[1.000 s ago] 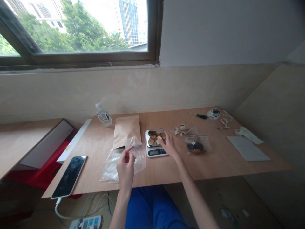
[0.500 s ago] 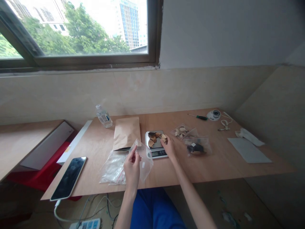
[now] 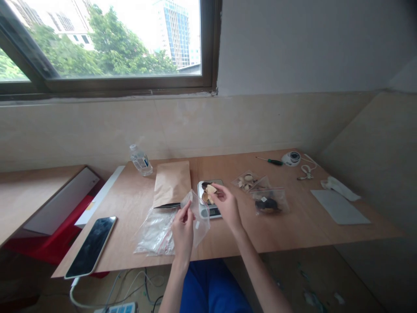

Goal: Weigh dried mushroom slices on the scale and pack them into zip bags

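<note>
My left hand (image 3: 183, 228) is closed on the edge of a clear zip bag (image 3: 202, 224), which hangs in front of the scale. Between the fingertips of my right hand (image 3: 227, 204) is a pale dried slice (image 3: 211, 190), held above the small digital scale (image 3: 201, 213). Several brown dried pieces (image 3: 205, 197) lie on the scale's plate, partly hidden by the slice and my fingers. A stack of clear zip bags (image 3: 153, 234) is on the table beside my left hand, next to a brown paper pouch (image 3: 172, 182).
Right of the scale lie a zip bag of pale pieces (image 3: 246, 180) and one with dark contents (image 3: 267, 203). Farther off are a screwdriver (image 3: 275, 162), a white dome camera (image 3: 291, 158) and a white sheet (image 3: 339, 206). At left are a water bottle (image 3: 141, 161) and a phone (image 3: 93, 245).
My right hand has lifted the pale slice off the right side of the scale and moved it left, closer to the zip bag. My left hand keeps its hold with little motion.
</note>
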{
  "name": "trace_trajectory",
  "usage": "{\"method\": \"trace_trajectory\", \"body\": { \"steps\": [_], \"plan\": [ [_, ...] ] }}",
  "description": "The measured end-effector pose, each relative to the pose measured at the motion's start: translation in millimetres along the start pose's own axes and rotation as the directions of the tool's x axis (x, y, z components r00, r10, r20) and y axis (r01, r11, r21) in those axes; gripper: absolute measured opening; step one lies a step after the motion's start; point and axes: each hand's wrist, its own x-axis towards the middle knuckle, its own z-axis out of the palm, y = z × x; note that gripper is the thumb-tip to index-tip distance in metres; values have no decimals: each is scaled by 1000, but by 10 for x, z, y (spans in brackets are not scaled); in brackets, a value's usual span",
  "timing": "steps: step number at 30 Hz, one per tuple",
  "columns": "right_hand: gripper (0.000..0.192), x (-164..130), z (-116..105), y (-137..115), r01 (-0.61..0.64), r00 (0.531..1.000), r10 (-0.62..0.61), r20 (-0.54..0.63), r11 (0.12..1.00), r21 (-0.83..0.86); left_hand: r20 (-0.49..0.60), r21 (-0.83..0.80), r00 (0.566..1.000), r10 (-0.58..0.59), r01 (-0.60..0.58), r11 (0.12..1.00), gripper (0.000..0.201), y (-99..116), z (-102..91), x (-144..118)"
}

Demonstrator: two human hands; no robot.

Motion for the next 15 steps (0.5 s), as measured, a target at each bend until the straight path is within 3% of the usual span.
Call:
{"method": "trace_trajectory", "body": {
  "steps": [2,4,7,10,12,15],
  "plan": [
    [33,-112,52,-208,29,987,-17,157,997,-74,10,2,1000,25,-25,1000,39,0,7,3],
    [28,-159,52,-293,83,971,-48,235,986,-141,1,0,999,46,-46,999,39,-5,-5,7],
    [28,-87,10,-165,140,982,-108,154,967,-214,-25,-18,997,67,-67,998,40,-31,-40,13],
    [29,63,44,146,129,992,-118,52,931,-342,-53,-58,997,58,-61,996,42,-64,-62,11],
    [28,132,138,343,113,993,-115,25,873,-474,-79,-81,996,40,-46,996,44,-80,-62,4],
    [42,146,326,520,72,996,-94,2,747,-661,-100,-94,994,38,-48,994,45,-88,-61,-10]
  ]
}}
